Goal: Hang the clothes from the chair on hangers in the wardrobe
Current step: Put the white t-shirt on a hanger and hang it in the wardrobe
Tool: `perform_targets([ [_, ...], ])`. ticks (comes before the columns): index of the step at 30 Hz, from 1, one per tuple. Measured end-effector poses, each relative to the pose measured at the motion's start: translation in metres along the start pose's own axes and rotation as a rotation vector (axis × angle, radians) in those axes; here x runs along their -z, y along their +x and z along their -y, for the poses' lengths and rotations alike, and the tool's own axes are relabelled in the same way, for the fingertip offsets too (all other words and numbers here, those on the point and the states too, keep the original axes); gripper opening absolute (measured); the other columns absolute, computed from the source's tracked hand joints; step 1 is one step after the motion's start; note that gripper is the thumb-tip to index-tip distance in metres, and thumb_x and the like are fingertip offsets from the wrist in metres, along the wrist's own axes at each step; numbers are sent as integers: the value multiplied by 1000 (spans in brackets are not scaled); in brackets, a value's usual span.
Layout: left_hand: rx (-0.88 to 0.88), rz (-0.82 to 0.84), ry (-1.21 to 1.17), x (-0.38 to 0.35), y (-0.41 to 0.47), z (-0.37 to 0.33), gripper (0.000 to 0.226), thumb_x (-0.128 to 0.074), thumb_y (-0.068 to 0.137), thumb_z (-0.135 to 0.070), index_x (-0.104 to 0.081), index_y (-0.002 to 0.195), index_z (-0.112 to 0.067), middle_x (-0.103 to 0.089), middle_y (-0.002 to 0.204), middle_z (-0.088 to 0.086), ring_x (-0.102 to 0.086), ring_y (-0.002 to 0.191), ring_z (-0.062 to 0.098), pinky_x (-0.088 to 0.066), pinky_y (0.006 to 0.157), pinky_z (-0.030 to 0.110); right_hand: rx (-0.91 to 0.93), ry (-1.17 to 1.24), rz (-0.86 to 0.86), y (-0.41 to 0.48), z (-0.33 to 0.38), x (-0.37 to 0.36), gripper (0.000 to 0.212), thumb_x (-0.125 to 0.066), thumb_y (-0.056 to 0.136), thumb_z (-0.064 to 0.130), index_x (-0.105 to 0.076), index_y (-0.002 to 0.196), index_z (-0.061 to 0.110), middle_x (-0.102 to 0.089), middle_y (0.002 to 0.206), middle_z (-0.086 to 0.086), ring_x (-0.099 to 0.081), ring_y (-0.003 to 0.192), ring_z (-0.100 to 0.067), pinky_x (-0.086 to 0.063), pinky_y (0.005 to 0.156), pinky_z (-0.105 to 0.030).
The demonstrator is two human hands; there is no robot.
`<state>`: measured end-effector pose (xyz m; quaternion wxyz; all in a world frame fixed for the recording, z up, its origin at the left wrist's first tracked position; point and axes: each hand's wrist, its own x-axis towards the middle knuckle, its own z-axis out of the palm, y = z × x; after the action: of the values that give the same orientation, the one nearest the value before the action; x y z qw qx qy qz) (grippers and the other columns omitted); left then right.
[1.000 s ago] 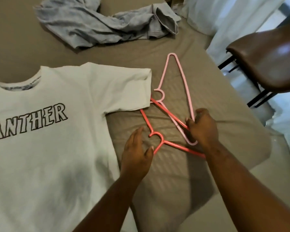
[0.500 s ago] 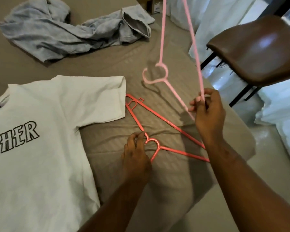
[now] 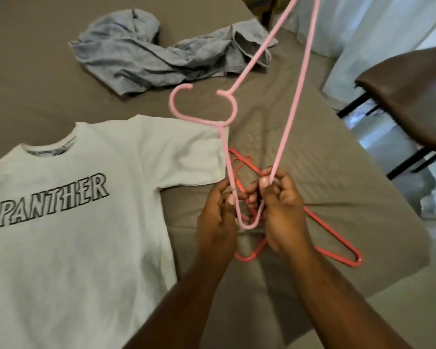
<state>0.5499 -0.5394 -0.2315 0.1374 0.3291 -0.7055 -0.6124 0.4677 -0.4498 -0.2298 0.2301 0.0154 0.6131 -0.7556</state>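
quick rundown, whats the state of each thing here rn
pink hanger: lifted off the bed, gripped at one end by both hands
left hand: closed on it
right hand: closed on it
red hanger: flat on the bed
white t-shirt: spread flat
grey garment: crumpled
chair: seat bare

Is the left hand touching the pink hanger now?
Touching. The head view shows the left hand pinching one arm of the pink hanger between thumb and fingers, beside the right hand.
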Motion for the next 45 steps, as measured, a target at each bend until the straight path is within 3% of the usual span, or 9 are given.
perform_targets([
  [9,-73,-353,223,124,4,5,40,-40,104,-3,-70,121,-24,-65,92,-7,-58,85,6,-44,80,13,254,-889,254,-17,3,-59,19,-62,99,30,-73,85,23,-69,75,7,-63,72,-7,-49,71,-28],
  [11,-132,-363,260,162,7,5,39,-41,102,-5,-71,116,-25,-63,87,-4,-56,79,7,-40,73,11,413,-879,195,-23,14,-79,9,-64,98,28,-72,102,25,-69,95,8,-61,85,-3,-49,79,-24],
  [16,-223,-306,452,264,6,12,51,-41,90,2,-68,108,-37,-64,87,-18,-60,86,1,-43,79,14,753,-1033,91,-27,34,-133,74,-72,91,37,-36,153,19,-39,151,-10,-37,135,-27,-20,111,-18],
  [19,-241,-201,549,316,8,15,54,-39,83,0,-69,111,-36,-63,91,-15,-61,88,1,-46,86,28,486,-1057,251,-18,29,-164,96,-73,85,51,-19,160,27,-45,151,-1,-42,135,-19,-32,111,-36],
  [23,-263,-124,561,362,18,14,48,-39,88,-7,-66,106,-42,-62,86,-25,-59,87,-1,-43,79,18,67,-932,636,-19,21,-194,45,-59,91,56,-65,126,27,-77,99,7,-74,86,-11,-59,89,-42],
  [28,-274,-56,640,408,37,34,48,-37,92,-9,-64,102,-47,-64,88,-12,-56,92,13,-49,83,36,-179,-679,670,-50,-15,-218,31,-49,105,35,-70,107,13,-77,91,-9,-74,73,-31,-46,53,-31],
  [35,-228,-316,649,422,102,87,32,-53,97,-11,-61,127,-21,-65,116,-3,-60,100,19,-46,91,33,-217,-463,410,-67,-60,-221,31,-51,104,35,-68,98,9,-73,84,-13,-57,63,-23,-30,48,-25],
  [42,-46,92,954,412,179,106,67,-55,87,-30,-42,149,-8,-41,150,16,-45,132,41,-38,111,49,-134,-202,337,-62,-60,-233,30,-45,106,34,-62,117,12,-71,91,-12,-59,65,-20,-39,54,-26],
  [45,1,47,999,399,184,104,57,-59,93,-20,-42,148,-14,-38,145,15,-43,130,39,-41,106,48,-73,-108,313,-58,-61,-244,26,-42,108,30,-60,120,15,-70,90,-9,-62,72,-20,-45,67,-32],
])
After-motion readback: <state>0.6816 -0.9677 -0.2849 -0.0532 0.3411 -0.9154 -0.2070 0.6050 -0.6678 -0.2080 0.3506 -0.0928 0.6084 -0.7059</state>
